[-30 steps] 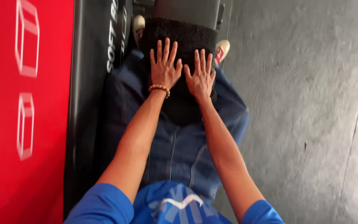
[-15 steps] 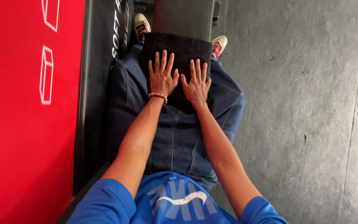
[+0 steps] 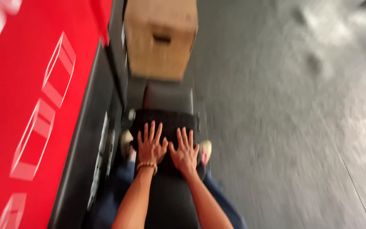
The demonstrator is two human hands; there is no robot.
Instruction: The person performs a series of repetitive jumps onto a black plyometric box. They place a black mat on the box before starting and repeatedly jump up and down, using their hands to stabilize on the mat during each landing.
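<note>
Two flat, spread hands, left hand [image 3: 150,146] and right hand [image 3: 184,151], on black pad [image 3: 166,121]; tan wooden box [image 3: 161,39] beyond; red mat [image 3: 30,106] left

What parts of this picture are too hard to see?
- Head view, the whole picture is smeared by motion blur, so fine detail is lost.
- Dark textured pad: the left hand and right hand lie flat on it and cover its near part.
- Shoes: mostly hidden behind the pad and hands.
- Wooden box: its top is cut off by the upper edge.
- White outlines on the red mat: blurred and partly cut off at the left.
</note>
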